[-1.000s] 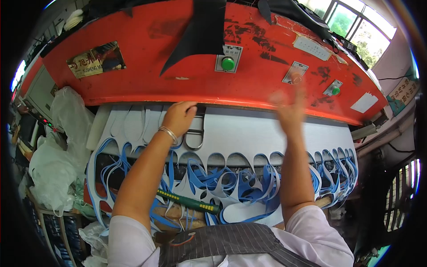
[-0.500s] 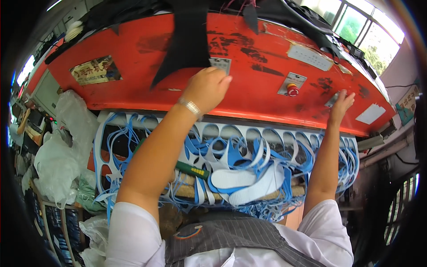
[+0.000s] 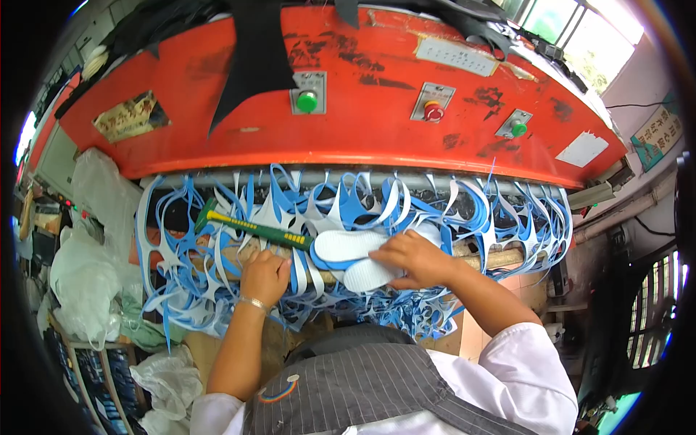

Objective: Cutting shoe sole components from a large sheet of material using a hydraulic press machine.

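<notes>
Blue-and-white flat footwear soles (image 3: 350, 246) lie overlapping on a tangle of cut-out sheet scrap (image 3: 275, 203). My right hand (image 3: 417, 259) is over them, thumb and fingers closed at the edge of a white sole (image 3: 372, 276). Left of the soles, a hammer (image 3: 254, 230) with a green and yellow handle rests slantwise on the scrap. Just below the handle, my left hand (image 3: 266, 278) is held low with its fingers curled against the scrap; what they grip, if anything, is hidden.
Beyond the scrap stands a red machine front (image 3: 362, 138) with a green button (image 3: 307, 102), a red knob (image 3: 433, 111) and a second green button (image 3: 518, 129). Black sheet material (image 3: 254, 58) hangs over it. Clear plastic bags (image 3: 87, 275) stand at left.
Both hands have come down from the buttons on the red machine front, the right to the soles and the left below the hammer. The scrap strips lie differently, and more of the hammer shows.
</notes>
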The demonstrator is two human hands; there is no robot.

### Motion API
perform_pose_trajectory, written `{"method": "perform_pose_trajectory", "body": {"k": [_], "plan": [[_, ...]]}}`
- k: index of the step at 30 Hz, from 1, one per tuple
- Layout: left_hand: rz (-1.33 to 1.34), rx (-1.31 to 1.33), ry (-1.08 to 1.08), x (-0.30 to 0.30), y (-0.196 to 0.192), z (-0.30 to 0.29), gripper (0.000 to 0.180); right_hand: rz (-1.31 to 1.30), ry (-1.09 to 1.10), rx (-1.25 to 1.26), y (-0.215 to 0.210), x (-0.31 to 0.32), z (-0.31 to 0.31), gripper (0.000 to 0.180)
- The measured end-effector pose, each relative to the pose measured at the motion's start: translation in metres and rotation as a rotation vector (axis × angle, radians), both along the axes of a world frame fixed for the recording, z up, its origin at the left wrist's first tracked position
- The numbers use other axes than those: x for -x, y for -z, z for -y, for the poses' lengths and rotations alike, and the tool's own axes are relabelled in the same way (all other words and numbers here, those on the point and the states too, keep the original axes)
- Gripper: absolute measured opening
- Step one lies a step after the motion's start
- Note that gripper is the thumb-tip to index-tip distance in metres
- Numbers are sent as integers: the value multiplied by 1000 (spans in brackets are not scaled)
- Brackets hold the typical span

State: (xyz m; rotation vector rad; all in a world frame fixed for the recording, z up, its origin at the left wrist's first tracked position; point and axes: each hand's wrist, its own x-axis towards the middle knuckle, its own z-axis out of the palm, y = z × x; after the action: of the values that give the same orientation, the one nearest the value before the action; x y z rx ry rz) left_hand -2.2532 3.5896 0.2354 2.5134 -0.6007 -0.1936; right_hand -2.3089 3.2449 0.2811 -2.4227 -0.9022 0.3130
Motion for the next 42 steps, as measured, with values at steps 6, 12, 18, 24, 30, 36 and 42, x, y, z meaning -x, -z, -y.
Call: {"method": "perform_pose_trajectory", "body": {"k": [6, 12, 18, 24, 30, 36, 42], "plan": [[113, -11, -55, 8, 22, 3, 17, 36, 207, 2, 27, -19, -20, 73], [198, 2, -90, 7, 83, -9, 15, 42, 90, 127, 59, -29, -29, 74], [-301, -401, 212, -53, 98, -33, 37, -27, 568, 14, 29, -58, -31, 53], [252, 290, 66, -147, 146, -9, 18, 317, 303, -156, 145, -151, -103, 34], [400, 166, 101, -207, 220, -22, 21, 469, 83, -11, 232, -246, -153, 26], [404, 218, 180, -236, 229, -20, 18, 558, -41, -112, 234, -282, -169, 15], [534, 293, 274, -253, 256, 5, 14, 438, 12, -77, 274, -292, -142, 16]]}}
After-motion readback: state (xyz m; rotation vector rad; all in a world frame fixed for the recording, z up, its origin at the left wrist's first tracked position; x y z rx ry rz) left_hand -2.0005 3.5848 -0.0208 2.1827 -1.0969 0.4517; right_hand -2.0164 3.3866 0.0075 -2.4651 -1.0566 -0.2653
